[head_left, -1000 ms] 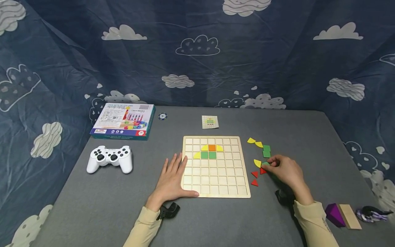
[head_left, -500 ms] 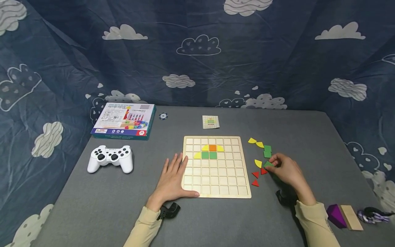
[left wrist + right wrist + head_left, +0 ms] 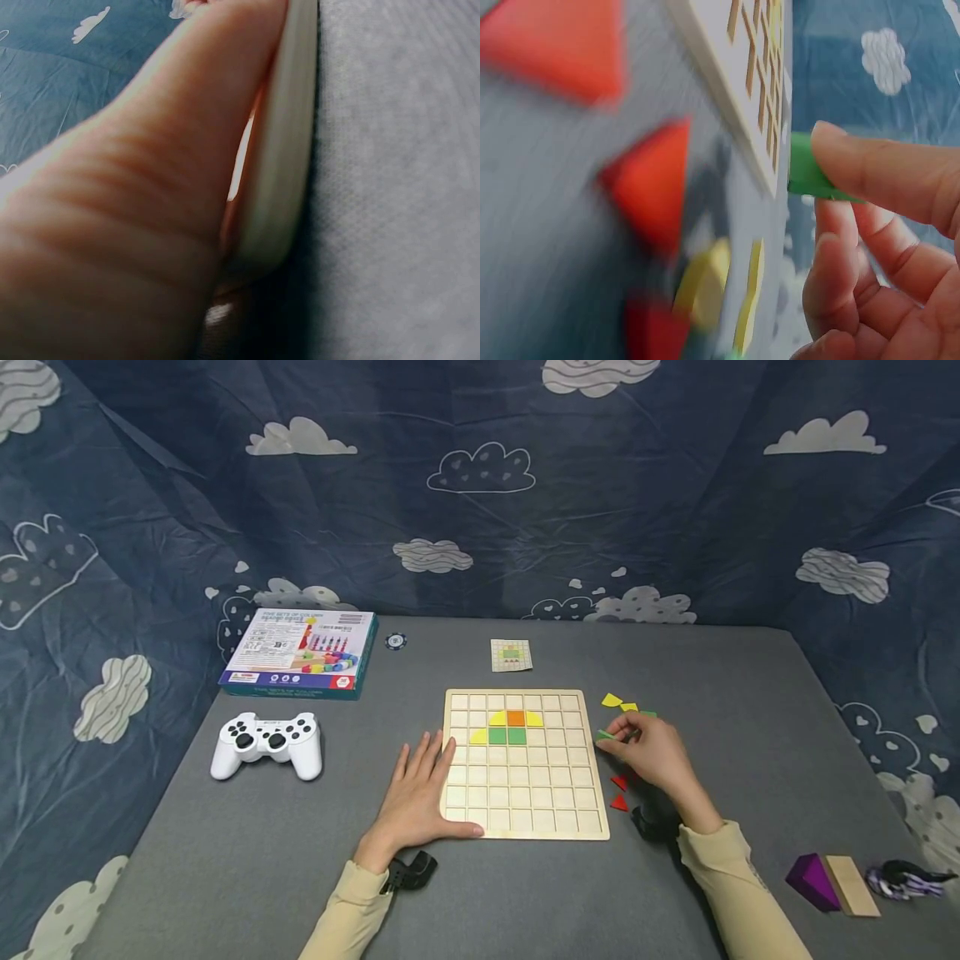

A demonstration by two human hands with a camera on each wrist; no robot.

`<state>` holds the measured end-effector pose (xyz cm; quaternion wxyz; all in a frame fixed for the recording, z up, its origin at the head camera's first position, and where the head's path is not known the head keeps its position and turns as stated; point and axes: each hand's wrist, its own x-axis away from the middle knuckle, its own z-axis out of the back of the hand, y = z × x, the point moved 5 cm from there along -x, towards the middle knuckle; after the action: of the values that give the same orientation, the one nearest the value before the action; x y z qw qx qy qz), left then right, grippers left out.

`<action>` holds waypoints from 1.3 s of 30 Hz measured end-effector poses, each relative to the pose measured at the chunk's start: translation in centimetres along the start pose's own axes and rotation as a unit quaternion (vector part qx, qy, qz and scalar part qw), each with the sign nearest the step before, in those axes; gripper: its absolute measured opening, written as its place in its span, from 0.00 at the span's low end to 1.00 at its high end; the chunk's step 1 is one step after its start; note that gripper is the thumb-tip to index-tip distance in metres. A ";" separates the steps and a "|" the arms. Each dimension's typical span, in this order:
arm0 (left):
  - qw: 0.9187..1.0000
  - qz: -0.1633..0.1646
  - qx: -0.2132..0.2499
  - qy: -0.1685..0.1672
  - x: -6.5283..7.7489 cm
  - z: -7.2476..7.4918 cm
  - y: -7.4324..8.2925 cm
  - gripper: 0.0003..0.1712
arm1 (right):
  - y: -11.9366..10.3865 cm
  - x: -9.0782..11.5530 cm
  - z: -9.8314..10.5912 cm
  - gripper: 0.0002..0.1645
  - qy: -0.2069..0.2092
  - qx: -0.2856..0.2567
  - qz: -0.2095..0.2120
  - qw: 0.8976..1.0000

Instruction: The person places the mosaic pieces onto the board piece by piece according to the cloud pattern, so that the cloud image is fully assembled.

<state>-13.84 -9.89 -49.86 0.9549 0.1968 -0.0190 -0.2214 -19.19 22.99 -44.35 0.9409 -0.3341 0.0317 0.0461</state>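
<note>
My right hand [image 3: 654,756] pinches a green square tile [image 3: 804,165] between thumb and fingers, close to the right edge of the wooden grid board [image 3: 540,797]. Spread fingers of my left hand [image 3: 416,793] rest along the board's left edge, its thumb lying over the front edge. On the board, an orange square [image 3: 516,718] sits between two yellow curved tiles. Below it are two green squares [image 3: 507,737] with one yellow tile [image 3: 479,738] to their left. Red triangles [image 3: 618,803] and yellow tiles [image 3: 611,700] lie right of the board; my right hand hides some loose tiles.
A small pattern card [image 3: 512,655] lies behind the board. To the left are a white game controller [image 3: 266,747], a flat box [image 3: 300,652] and a poker chip [image 3: 396,642]. A purple block [image 3: 813,882] and a wooden block [image 3: 851,886] stand at the front right.
My right hand has picked the green tile up from among the loose pieces and carried it left and slightly back to the board's edge. My left hand stays in place.
</note>
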 end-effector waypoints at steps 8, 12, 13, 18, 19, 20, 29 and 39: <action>1.000 -0.001 0.000 0.001 0.0 0.0 0.0 0.75 | -3.1 -2.0 -3.0 0.06 -0.038 -0.024 0.015 0.999; 1.000 0.005 -0.001 -0.007 -0.1 -0.1 -0.1 0.75 | -4.2 -2.5 -4.3 0.05 -0.060 -0.023 0.020 0.998; 1.000 0.005 -0.001 -0.007 -0.1 -0.1 -0.1 0.75 | -4.4 -2.6 -4.6 0.04 -0.064 -0.020 0.023 0.997; 1.000 0.007 -0.006 -0.009 -0.1 -0.1 -0.1 0.75 | -5.3 -2.9 -5.5 0.03 -0.073 -0.005 0.025 0.997; 1.000 0.007 -0.006 -0.009 -0.1 -0.1 -0.1 0.75 | -5.4 -3.0 -5.6 0.03 -0.074 -0.002 0.024 0.997; 1.000 0.007 -0.006 -0.010 -0.1 -0.1 -0.1 0.75 | -5.5 -3.0 -5.7 0.03 -0.075 0.000 0.022 0.997; 1.000 0.010 -0.005 -0.015 -0.1 -0.1 -0.1 0.75 | -5.9 -3.4 -6.5 0.02 -0.083 0.028 0.017 0.996; 1.000 0.007 -0.006 -0.013 -0.1 -0.1 -0.1 0.75 | -6.3 -3.2 -6.4 0.03 -0.069 0.042 0.037 0.996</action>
<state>-13.98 -9.86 -50.03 0.9574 0.1877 -0.0317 -0.2171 -21.91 13.85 -45.12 0.9516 -0.2893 -0.0186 0.1026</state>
